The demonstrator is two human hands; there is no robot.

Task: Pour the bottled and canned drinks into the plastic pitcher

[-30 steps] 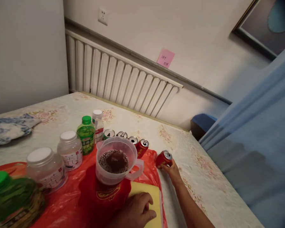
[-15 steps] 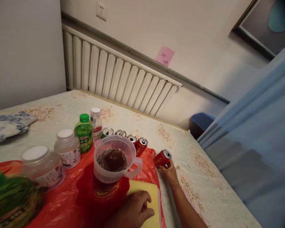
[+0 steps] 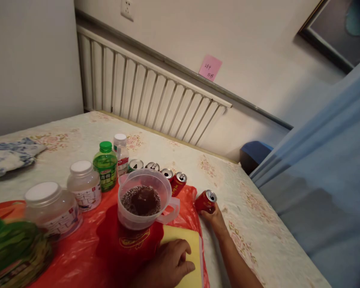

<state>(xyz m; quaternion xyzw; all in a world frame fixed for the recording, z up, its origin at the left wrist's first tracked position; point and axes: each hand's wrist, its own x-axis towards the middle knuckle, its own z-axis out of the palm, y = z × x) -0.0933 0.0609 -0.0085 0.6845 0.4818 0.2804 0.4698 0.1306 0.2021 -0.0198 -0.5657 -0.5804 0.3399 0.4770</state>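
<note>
My right hand [image 3: 214, 218] has its fingers wrapped round a red drink can [image 3: 203, 201], which leans slightly at the right edge of the red plastic bag [image 3: 84, 244]. The can's top is opened. My left hand [image 3: 172, 264] rests on a yellow pad [image 3: 183, 236], fingers loosely bent, thumb and forefinger apart, with nothing visible in it. Just beyond it stands a clear plastic measuring jug [image 3: 142, 218] partly filled with dark, bubbly liquid; its handle points right. Behind the jug, several opened cans, one a red can [image 3: 179, 184], stand in a row.
Along the left stand a green-capped bottle [image 3: 105, 168], a white-capped bottle [image 3: 121, 156], two white-lidded jars [image 3: 84, 186] and a large green bottle [image 3: 18, 252]. A blue-and-white cloth [image 3: 12, 156] lies far left. A radiator [image 3: 144, 88] and blue curtain [image 3: 324, 160] border the flowered tablecloth.
The view has shifted very slightly. The can in my right hand has turned a little; my left hand and the jug stay in place.
</note>
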